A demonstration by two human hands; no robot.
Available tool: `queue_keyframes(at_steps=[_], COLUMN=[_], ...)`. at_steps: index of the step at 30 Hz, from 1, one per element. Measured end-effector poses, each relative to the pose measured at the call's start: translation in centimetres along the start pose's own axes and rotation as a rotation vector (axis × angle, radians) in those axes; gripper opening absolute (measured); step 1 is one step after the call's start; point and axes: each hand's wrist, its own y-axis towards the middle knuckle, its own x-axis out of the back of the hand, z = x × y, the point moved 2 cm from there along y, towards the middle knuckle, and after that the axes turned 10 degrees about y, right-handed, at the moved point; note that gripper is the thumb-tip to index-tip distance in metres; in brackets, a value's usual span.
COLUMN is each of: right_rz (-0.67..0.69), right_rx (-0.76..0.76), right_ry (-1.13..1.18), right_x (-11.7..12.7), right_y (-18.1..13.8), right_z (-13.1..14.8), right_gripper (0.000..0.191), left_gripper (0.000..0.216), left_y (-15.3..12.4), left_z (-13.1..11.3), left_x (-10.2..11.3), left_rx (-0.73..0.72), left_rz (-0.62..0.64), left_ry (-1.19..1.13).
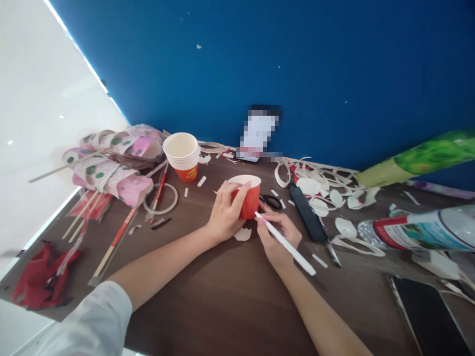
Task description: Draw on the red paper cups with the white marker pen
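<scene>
The yellow print on the stack of red-and-white paper cups (pixel 184 157) and the red-and-teal label on the clear plastic bottle (pixel 415 232) lying at the right are too blurred to read. The brown wooden table (pixel 222 291) stands against a deep blue wall (pixel 297 59) and is littered with white paper offcuts (pixel 334 190). Near the middle stands the small red paper cup (pixel 248 200), upright. The left hand (pixel 224 212) wraps its left side, fingers on the rim. The right hand (pixel 278 235), just right of it, grips a slim white pen (pixel 285 244), whose tip touches the cup's wall
</scene>
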Motion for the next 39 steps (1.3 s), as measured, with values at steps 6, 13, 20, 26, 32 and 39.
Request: queue_keyframes(at_steps=[6,13,20,26,32,39], right_rz=[-0.008,-0.007,-0.040,-0.034,-0.048,-0.036], right_rx=[-0.016,0.026,0.050,0.041,0.030,0.002], right_ry=[-0.007,0.035,-0.022,-0.045,-0.036,-0.023], right_x=[0.10,0.14,-0.21,-0.23,-0.24,-0.11], right_y=[0.14,0.13,0.07,0.15,0.09,0.05], right_z=[0.33,0.17,0.29,0.47,0.34,0.33], right_gripper=[0.006,0.008,0.012,0.011,0.011,0.008], left_gripper=[0.082,0.082,0.078,0.075,0.075,0.078], left_y=[0.01,0.08,0.16,0.14,0.09,0.08], left_z=[0.00,-0.05,-0.20,-0.24,-0.23,-0.13], left_x=[-0.01,0.07,0.16,0.16,0.18,0.10], left_rx=[-0.003,-0.016,-0.037,-0.048,-0.034,-0.034], left_rz=[-0.004,-0.012,-0.047,-0.053,-0.029,-0.018], left_ry=[-0.024,-0.015,-0.009,0.004,0.011,0.008])
